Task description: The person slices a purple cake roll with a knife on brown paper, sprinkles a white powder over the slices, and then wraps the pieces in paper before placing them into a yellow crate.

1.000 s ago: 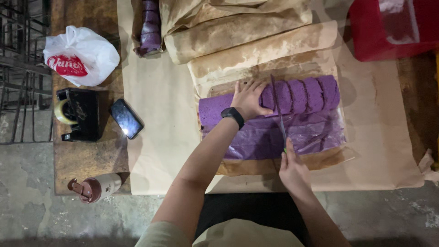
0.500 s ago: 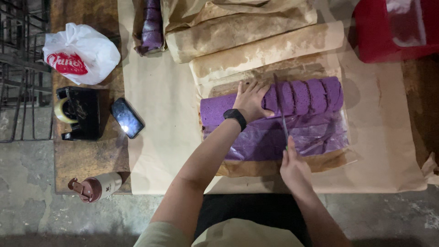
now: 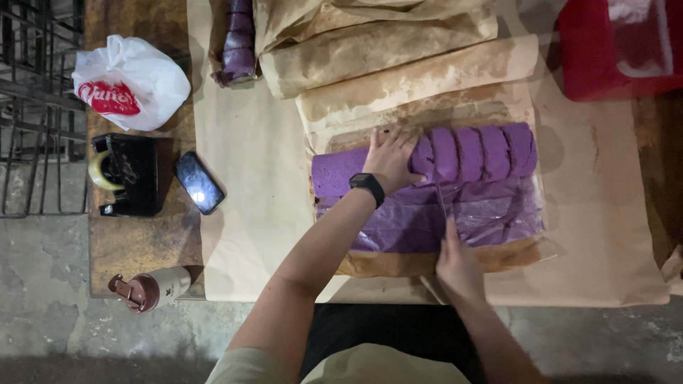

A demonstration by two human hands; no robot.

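A purple cake roll (image 3: 455, 156) lies across brown paper, its right part cut into several slices. My left hand (image 3: 390, 158), with a black watch on the wrist, presses flat on the uncut left part of the roll. My right hand (image 3: 459, 264) grips the handle of a long knife (image 3: 442, 200) whose blade points away from me into the roll, just right of my left hand. A flat purple cake sheet under clear film (image 3: 455, 224) lies in front of the roll.
More paper-wrapped rolls (image 3: 377, 50) and an unwrapped purple roll (image 3: 238, 43) lie at the back. A phone (image 3: 199, 183), black tape dispenser (image 3: 124, 174), white plastic bag (image 3: 128, 82) and bottle (image 3: 153, 288) sit at left. A red crate (image 3: 619, 43) stands back right.
The knife and my right hand have barely shifted along the roll; my left hand stays pressed on the cake.
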